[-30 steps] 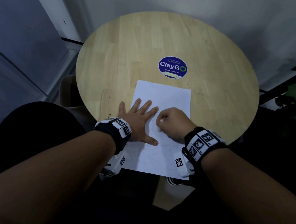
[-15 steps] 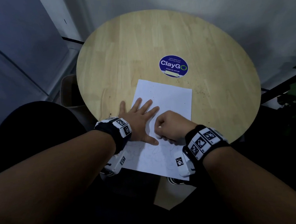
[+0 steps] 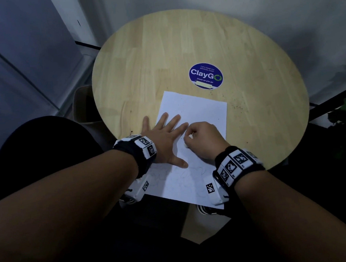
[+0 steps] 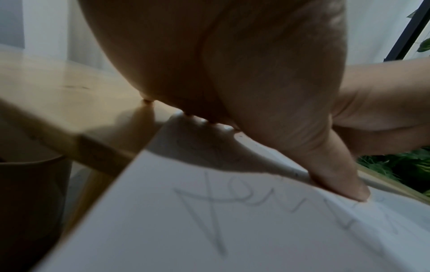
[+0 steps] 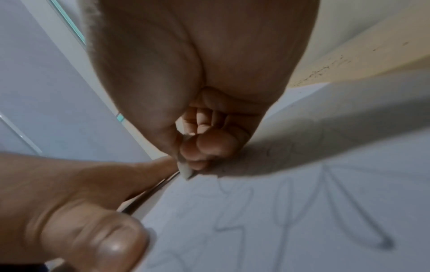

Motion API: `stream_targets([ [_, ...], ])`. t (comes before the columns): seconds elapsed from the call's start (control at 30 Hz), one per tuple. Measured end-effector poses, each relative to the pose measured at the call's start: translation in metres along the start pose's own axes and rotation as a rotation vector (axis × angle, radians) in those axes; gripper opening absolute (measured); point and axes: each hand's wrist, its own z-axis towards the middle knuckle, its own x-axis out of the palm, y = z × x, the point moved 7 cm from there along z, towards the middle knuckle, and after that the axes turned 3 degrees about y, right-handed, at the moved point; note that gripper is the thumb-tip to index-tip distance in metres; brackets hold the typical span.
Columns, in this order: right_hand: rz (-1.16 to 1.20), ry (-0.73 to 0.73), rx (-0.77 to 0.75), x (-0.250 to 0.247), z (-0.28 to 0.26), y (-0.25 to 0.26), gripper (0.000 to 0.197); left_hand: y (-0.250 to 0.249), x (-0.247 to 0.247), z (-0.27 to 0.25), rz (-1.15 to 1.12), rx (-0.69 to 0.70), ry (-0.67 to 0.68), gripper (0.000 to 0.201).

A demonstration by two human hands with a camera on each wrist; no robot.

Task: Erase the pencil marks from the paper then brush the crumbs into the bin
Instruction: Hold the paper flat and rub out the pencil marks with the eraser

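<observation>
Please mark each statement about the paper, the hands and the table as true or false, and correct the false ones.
1. The left hand lies flat with spread fingers on the paper. True.
2. The right hand is empty. False: it pinches a small white eraser.
3. All pencil marks are gone. False: marks remain on the near part.
4. A round blue ClayGo sticker is on the wooden table. True.
5. The paper lies wholly on the table. False: its near end overhangs the edge.

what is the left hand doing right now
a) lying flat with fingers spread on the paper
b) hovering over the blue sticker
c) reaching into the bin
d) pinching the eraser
a: the left hand lies flat, fingers spread, pressing the paper to the table, while the right hand pinches the eraser.
</observation>
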Motion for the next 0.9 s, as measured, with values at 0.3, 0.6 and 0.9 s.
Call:
stream_targets([
  [0.3,-0.030,-0.046,-0.102,0.002,0.004,0.008,0.029,0.000,0.001,0.000,-0.022,0.019,0.000,0.135],
  [0.6,-0.058,-0.007,-0.123,0.012,0.004,0.009,0.014,-0.001,-0.001,0.000,-0.023,0.020,0.001,0.133],
  [0.9,0.420,-0.070,0.174,-0.020,0.007,-0.048,0.015,0.000,-0.004,-0.003,-0.006,0.002,-0.027,0.133],
])
